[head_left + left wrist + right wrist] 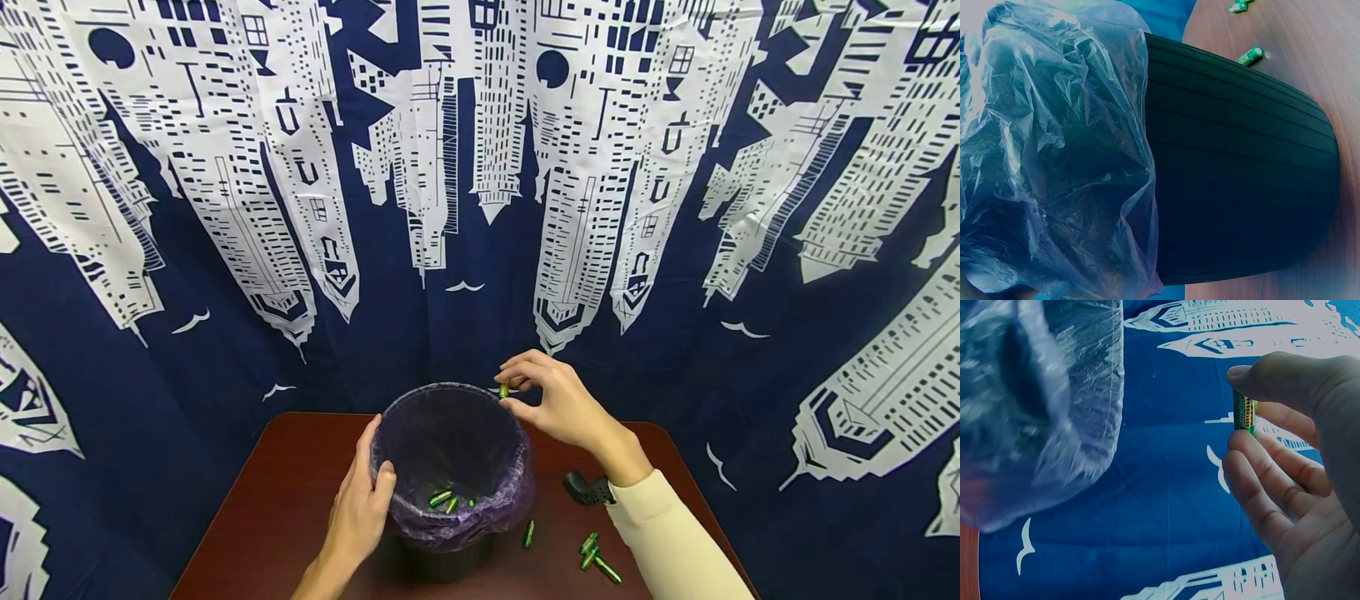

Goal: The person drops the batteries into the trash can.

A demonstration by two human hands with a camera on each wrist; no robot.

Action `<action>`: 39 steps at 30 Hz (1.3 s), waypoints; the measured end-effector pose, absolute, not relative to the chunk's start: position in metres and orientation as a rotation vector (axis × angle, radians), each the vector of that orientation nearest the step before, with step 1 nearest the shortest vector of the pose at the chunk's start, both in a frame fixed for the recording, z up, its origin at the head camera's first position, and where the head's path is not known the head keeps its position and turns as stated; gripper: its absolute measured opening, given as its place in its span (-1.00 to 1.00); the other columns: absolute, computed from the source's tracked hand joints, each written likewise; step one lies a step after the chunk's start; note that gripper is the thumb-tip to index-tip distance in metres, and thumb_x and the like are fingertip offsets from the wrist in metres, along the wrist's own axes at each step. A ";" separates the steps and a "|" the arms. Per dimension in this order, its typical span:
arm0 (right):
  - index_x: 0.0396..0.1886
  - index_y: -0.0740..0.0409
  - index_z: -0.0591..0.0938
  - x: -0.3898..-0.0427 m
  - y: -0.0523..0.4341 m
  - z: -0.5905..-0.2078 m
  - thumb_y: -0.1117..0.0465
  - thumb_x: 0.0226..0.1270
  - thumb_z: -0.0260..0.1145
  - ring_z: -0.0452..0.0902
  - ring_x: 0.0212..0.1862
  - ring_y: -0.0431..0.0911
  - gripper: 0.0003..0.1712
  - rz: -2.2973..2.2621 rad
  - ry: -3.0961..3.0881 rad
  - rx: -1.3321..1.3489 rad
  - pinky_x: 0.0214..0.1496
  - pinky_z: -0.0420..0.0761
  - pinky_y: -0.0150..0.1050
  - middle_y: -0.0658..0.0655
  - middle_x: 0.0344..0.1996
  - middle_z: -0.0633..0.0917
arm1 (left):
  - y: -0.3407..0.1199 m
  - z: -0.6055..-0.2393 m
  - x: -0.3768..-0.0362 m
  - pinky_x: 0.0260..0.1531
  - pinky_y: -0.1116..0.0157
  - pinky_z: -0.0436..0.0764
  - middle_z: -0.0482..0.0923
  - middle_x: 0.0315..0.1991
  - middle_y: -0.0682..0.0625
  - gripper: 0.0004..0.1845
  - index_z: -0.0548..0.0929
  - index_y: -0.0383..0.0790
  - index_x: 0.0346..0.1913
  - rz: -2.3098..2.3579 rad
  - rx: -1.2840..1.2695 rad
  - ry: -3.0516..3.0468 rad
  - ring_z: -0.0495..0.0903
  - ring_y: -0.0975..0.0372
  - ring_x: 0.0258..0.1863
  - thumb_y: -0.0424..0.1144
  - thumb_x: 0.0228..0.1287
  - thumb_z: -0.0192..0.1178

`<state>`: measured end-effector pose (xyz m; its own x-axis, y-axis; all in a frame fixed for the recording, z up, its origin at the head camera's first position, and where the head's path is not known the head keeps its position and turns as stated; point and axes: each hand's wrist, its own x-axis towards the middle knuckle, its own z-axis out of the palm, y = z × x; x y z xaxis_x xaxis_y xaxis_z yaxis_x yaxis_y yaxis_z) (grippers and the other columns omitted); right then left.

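A dark trash can [442, 562] lined with a thin purple plastic bag [498, 504] stands on the table. My left hand [358, 500] grips its left rim. Beside the far right rim, my right hand [558, 404] pinches a green-and-gold battery [1245, 414] upright between thumb and fingertips. Several batteries [441, 498] lie at the bottom of the lined can. Right of the can, a single battery [529, 533] lies on the table, with a small group of batteries [588, 557] farther right. In the left wrist view, the bag [1066, 144] hangs over the can's ribbed side [1241, 169].
The reddish-brown table [277, 500] has rounded far corners. Behind it hangs a navy curtain [420, 342] with white upside-down buildings and birds. A black device [588, 489] is strapped at my right wrist, next to a cream sleeve [667, 533].
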<state>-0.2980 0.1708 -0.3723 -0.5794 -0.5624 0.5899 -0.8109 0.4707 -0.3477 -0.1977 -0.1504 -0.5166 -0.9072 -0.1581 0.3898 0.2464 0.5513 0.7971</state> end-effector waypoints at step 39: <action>0.18 0.22 0.89 -0.323 0.100 -0.357 0.32 0.48 0.65 0.90 0.09 0.08 -0.67 0.903 -2.436 1.285 0.24 0.90 -0.10 0.19 0.21 0.84 | -0.151 -0.517 -0.199 0.44 -0.54 0.56 0.26 0.89 -0.16 -0.17 0.14 0.20 0.93 -1.357 -0.114 -2.389 0.45 -0.30 0.75 -0.20 0.73 0.09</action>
<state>-0.3232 0.0998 -0.3566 -0.5833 -0.6589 0.4749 -0.8093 0.4215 -0.4091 -0.1990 -0.1512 -0.5165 -0.9210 -0.1191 0.3710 0.2577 0.5278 0.8093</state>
